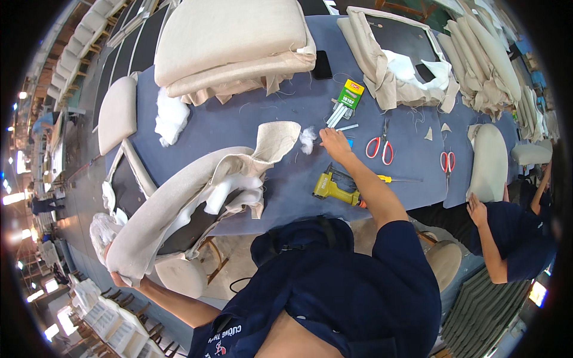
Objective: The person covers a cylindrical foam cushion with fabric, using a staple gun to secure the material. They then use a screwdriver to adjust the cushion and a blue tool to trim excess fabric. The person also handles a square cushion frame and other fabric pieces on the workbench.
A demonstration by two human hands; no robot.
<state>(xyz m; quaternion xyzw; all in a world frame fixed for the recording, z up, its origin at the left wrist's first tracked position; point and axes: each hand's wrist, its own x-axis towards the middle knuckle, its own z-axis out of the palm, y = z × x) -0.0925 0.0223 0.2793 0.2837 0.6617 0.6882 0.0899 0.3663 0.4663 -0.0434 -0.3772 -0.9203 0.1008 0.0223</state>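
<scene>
right hand is stretched out over the bench, arm nearly straight, fingers pinching at a little tuft of white stuffing lying on the blue-grey top. looks like a narrow pinch, though i can't really tell if the fingers have actually closed on it. left hand is way down low at the near left, off the bench edge, gripping the bottom end of a long curved seat frame wrapped in beige fabric with white padding spilling out of the open side. the frame's upper end rests on the bench right next to the tuft.

just beside the right forearm there's a yellow staple gun, and past the hand a green box of staples with some strips of them. two pairs of red-handled scissors sit further right. stacked beige cushions at the far side, a black phone next to them.

another person in dark blue stands at the right. room looks like a big workshop with rows of chair parts along the left.
</scene>
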